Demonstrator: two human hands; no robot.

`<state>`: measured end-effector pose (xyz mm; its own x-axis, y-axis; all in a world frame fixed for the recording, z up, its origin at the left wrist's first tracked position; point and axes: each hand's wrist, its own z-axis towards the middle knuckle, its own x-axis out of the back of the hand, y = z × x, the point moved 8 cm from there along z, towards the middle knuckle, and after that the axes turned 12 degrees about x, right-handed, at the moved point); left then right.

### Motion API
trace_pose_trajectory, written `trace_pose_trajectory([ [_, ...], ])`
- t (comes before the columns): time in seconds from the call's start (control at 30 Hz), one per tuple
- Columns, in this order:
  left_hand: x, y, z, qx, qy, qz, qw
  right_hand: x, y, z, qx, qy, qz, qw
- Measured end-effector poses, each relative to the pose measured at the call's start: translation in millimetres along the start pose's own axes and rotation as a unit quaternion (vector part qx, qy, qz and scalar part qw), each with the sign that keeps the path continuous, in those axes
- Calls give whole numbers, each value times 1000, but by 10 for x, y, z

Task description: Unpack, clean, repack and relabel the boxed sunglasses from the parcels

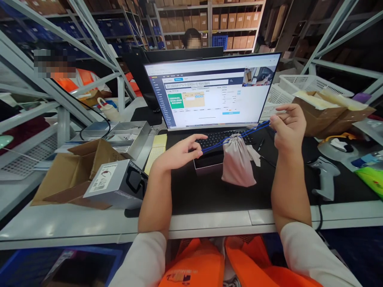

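Note:
A pale drawstring pouch (238,163) hangs or stands upright over the black desk mat, its neck gathered. Blue cords run out from the neck to both sides. My left hand (183,150) pinches the cord on the left between thumb and fingers. On the right, my right hand (287,125) holds the other cord, raised higher than the left. The cords look taut. A small white tag sticks out beside the pouch. Behind and left of the pouch lies a dark shallow open box (206,164) with a light outer wall.
A monitor (209,95) stands behind a black keyboard (215,139). At left are an open cardboard box (70,171) and a grey printed box (115,181). A barcode scanner (324,177) lies at right, near cartons (326,111). Co-workers (80,79) are beyond the desk.

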<state>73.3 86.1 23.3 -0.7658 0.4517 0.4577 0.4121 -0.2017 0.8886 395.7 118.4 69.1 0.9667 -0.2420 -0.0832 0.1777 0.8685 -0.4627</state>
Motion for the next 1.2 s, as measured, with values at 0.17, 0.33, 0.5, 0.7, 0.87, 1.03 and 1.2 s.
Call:
trace_pose_trajectory([
  [0.17,223,22,-105,-28,30,-62,997,-49,-86,1,14,-9,7,1000],
  [0.33,346,93,-164,-62,62,-119,989,-45,-216,5,21,6,4,1000],
  [0.5,334,171,-248,-76,74,-125,986,38,-219,25,25,24,-31,999],
  [0.7,305,218,-316,-94,77,-116,986,88,-182,52,47,23,13,999],
  [0.87,292,214,-278,-106,72,-120,984,117,-145,83,67,26,39,997],
  [1.03,320,230,-287,-130,68,-131,980,292,-70,141,88,68,42,993],
  [1.2,393,176,-231,-144,65,-148,976,403,37,183,71,92,34,993],
])
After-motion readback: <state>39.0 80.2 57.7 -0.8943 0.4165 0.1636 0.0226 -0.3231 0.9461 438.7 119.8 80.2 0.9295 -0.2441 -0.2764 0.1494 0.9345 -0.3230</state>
